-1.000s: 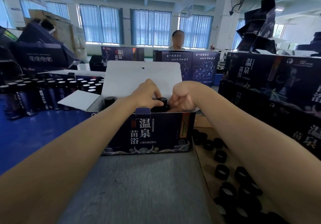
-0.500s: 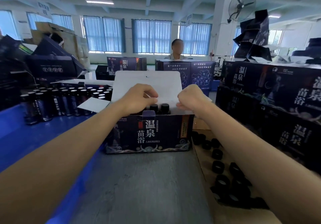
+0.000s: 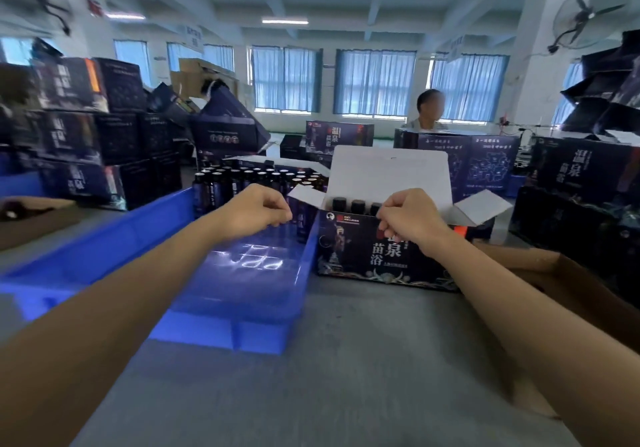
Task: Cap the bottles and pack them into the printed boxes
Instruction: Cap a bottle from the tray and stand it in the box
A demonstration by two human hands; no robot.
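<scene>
- The open printed box point(image 3: 374, 256) stands on the grey bench point(image 3: 346, 384), right of centre, with its white lid point(image 3: 388, 172) raised at the far side and its side flaps spread.
- Three capped bottles point(image 3: 358, 205) stand in a row inside it, just behind the near wall.
- The right hand point(image 3: 412, 221) is at the top edge of that near wall with its fingers point(image 3: 386, 228) curled; whether they pinch the edge cannot be told through the blur.
- The left hand point(image 3: 256, 211) hovers over the blue tray point(image 3: 86, 266), left of the box and apart from it, fingers curled in with nothing seen in them.
- More dark bottles point(image 3: 249, 179) stand packed together at the tray's far end.
- Stacks of closed printed boxes point(image 3: 86, 141) rise at far left and right.
- A brown carton point(image 3: 554, 273) lies near right.
</scene>
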